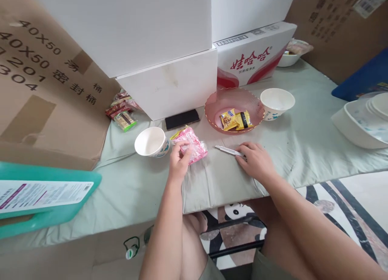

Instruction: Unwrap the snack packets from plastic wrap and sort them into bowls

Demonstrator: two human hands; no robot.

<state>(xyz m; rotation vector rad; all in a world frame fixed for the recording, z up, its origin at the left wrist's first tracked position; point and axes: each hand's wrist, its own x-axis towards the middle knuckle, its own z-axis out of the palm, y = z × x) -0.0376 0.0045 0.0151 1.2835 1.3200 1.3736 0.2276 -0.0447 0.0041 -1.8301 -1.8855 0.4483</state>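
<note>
My left hand (180, 161) is closed on a pink packet in crinkly clear plastic (197, 146), pinching its left side between thumb and fingers. The packet lies on the cloth-covered table, with a bit of yellow at its back edge. My right hand (254, 158) rests low on the cloth, its fingers on one end of a slim white utility knife (228, 150) whose tip points left toward the packet. Just left of my left hand stands a white patterned bowl (151, 142). Beyond my right hand is a pink scalloped bowl (212, 118) with yellow snack packets (228, 119) in it.
A black phone (182, 119) lies before stacked white boxes (169, 86). Another white bowl (277, 102) is right of the pink one. Several wrapped snacks (124, 112) sit by a cardboard box (45, 90). A green jug (45, 199) is at left, a white container (360, 124) at right.
</note>
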